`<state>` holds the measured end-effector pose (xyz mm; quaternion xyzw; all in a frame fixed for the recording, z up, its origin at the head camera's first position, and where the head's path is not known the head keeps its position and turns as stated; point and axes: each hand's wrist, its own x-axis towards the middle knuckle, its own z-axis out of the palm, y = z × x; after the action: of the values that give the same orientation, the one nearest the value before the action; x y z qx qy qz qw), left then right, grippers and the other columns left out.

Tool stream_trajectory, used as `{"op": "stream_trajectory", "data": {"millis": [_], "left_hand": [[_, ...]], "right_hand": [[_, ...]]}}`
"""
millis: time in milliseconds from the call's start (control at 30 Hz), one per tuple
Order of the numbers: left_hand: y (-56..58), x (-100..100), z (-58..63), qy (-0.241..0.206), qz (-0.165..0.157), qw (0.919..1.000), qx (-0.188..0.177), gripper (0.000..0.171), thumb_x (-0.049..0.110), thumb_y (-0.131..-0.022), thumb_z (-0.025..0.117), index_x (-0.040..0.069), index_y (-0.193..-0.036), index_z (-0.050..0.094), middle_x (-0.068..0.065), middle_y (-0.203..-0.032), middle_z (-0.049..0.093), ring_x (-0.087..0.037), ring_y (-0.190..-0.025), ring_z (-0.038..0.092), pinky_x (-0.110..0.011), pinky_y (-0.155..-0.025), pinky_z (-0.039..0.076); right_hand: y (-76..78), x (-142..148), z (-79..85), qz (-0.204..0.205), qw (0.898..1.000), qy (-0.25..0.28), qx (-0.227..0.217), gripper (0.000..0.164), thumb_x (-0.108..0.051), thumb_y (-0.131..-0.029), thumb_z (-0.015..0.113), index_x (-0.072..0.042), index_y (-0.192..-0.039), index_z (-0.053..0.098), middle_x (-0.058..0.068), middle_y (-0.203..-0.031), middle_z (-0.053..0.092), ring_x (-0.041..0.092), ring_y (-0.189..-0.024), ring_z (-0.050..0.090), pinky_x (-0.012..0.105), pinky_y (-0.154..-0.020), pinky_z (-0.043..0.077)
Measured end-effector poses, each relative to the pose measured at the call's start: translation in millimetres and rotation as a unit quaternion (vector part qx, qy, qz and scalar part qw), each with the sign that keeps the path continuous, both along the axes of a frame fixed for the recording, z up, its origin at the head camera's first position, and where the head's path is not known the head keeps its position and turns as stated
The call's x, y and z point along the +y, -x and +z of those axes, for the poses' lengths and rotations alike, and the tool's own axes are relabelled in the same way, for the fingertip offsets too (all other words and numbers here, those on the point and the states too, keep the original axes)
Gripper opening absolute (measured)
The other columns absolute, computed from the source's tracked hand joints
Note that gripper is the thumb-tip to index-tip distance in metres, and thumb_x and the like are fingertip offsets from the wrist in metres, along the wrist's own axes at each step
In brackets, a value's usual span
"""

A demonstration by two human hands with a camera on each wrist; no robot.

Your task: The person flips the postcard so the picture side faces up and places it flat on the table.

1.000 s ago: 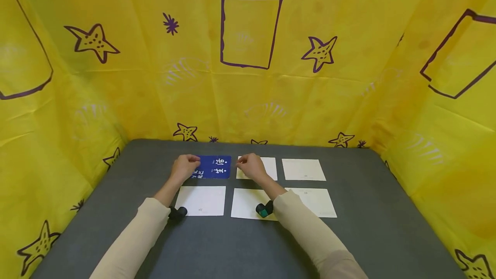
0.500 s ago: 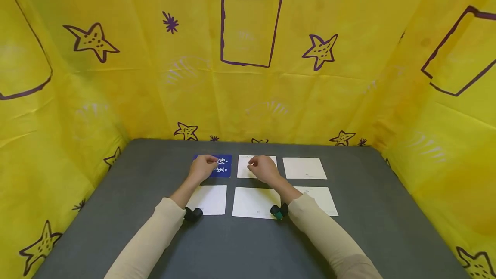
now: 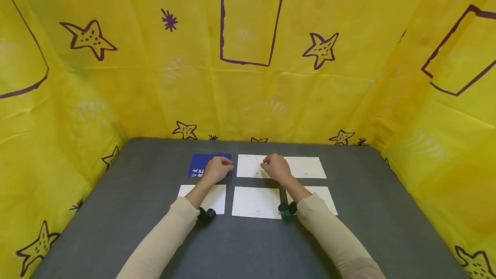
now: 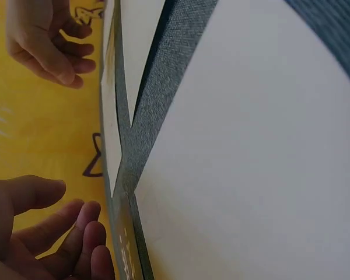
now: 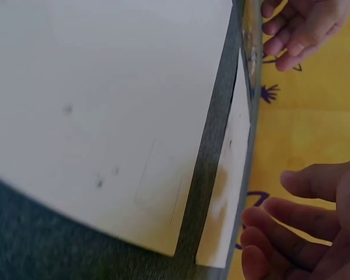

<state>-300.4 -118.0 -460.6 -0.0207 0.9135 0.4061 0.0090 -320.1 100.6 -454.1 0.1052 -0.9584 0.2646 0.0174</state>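
Note:
In the head view my left hand [image 3: 218, 169] hovers over the right part of a blue card [image 3: 199, 161] with white lettering, in the far row's left place. My right hand [image 3: 277, 168] is between two white cards, overlapping the middle far card [image 3: 248, 166] and the right far card [image 3: 308, 167]. From the left wrist, the left hand [image 4: 58, 233] shows thumb and fingers bent loosely apart, nothing between them. The right wrist view has the right hand [image 5: 303, 227] in much the same pose, also holding nothing, beside the cards.
Three white cards form the near row: a left one [image 3: 217, 201] partly under the left forearm, a middle one [image 3: 255, 201], and a right one [image 3: 323, 197] partly behind the right wrist. The dark grey table [image 3: 240, 249] is walled by yellow cloth [image 3: 248, 89] with drawn stars.
Both hands have moved to the right over the far row. The left went from the blue card's left end to its right end; the right left the middle card's left edge. The cards stay put.

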Motion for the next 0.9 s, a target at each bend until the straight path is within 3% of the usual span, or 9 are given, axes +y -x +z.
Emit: {"op": "stream_trajectory", "data": {"millis": [200, 367, 500, 600, 733, 800, 900], "left_hand": [[2.3, 13.7, -2.8, 0.025, -0.017, 0.9995, 0.013, 0.022, 0.017, -0.088, 0.065, 0.004, -0.104, 0.074, -0.012, -0.101, 0.074, -0.03, -0.097, 0.067, -0.045, -0.086, 0.049], [4.9, 22.8, -2.1, 0.032, -0.016, 0.9993, 0.011, 0.023, 0.017, -0.089, 0.065, 0.003, -0.105, 0.074, -0.013, -0.104, 0.074, -0.031, -0.1, 0.067, -0.047, -0.089, 0.048], [4.2, 25.9, 0.8, 0.052, -0.003, 0.9986, 0.004, 0.023, 0.017, -0.087, 0.065, 0.003, -0.104, 0.074, -0.013, -0.104, 0.074, -0.032, -0.098, 0.066, -0.047, -0.088, 0.047], [3.3, 27.8, 1.4, 0.067, 0.0, 0.9978, -0.002, 0.023, 0.016, -0.085, 0.065, 0.003, -0.102, 0.074, -0.013, -0.103, 0.073, -0.031, -0.095, 0.066, -0.046, -0.087, 0.048], [3.6, 31.6, -0.9, 0.074, 0.005, 0.9972, -0.007, 0.022, 0.016, -0.085, 0.065, 0.003, -0.101, 0.074, -0.013, -0.102, 0.073, -0.031, -0.093, 0.065, -0.045, -0.085, 0.049], [3.7, 33.9, -1.4, 0.073, 0.007, 0.9973, -0.01, 0.022, 0.015, -0.085, 0.065, 0.003, -0.1, 0.074, -0.013, -0.101, 0.073, -0.031, -0.092, 0.065, -0.045, -0.084, 0.049], [3.4, 37.2, -0.9, 0.065, 0.005, 0.9978, -0.014, 0.021, 0.015, -0.085, 0.065, 0.002, -0.1, 0.074, -0.014, -0.101, 0.073, -0.03, -0.091, 0.065, -0.044, -0.082, 0.049]], "right_hand": [[1.5, 12.0, -0.7, -0.036, 0.999, -0.013, -0.013, 0.023, -0.02, -0.09, 0.065, -0.002, -0.1, 0.076, 0.012, -0.1, 0.075, 0.029, -0.086, 0.069, 0.038, -0.069, 0.054], [3.4, 20.5, -1.5, -0.065, 0.997, -0.018, -0.028, 0.024, -0.019, -0.089, 0.065, -0.001, -0.101, 0.075, 0.014, -0.101, 0.075, 0.024, -0.074, 0.065, 0.034, -0.063, 0.052], [4.4, 24.3, -3.7, -0.069, 0.997, -0.011, -0.033, 0.019, -0.018, -0.089, 0.065, -0.003, -0.091, 0.076, 0.01, -0.081, 0.072, 0.017, -0.06, 0.054, 0.027, -0.054, 0.042], [4.3, 26.0, -4.9, -0.07, 0.997, -0.002, -0.036, 0.026, -0.017, -0.089, 0.064, -0.008, -0.064, 0.066, 0.001, -0.055, 0.05, 0.014, -0.051, 0.041, 0.024, -0.048, 0.029], [3.2, 25.5, -6.3, -0.071, 0.997, 0.005, -0.035, 0.038, -0.015, -0.088, 0.063, -0.013, -0.053, 0.046, -0.004, -0.05, 0.029, 0.012, -0.049, 0.031, 0.024, -0.046, 0.021], [2.5, 24.3, -6.9, -0.074, 0.997, 0.004, -0.033, 0.032, -0.015, -0.087, 0.063, -0.008, -0.057, 0.055, -0.002, -0.053, 0.036, 0.013, -0.05, 0.034, 0.024, -0.047, 0.023], [0.9, 23.1, -7.0, -0.08, 0.996, -0.003, -0.028, 0.017, -0.015, -0.086, 0.064, -0.002, -0.078, 0.072, 0.005, -0.067, 0.062, 0.017, -0.057, 0.046, 0.026, -0.05, 0.033]]}}
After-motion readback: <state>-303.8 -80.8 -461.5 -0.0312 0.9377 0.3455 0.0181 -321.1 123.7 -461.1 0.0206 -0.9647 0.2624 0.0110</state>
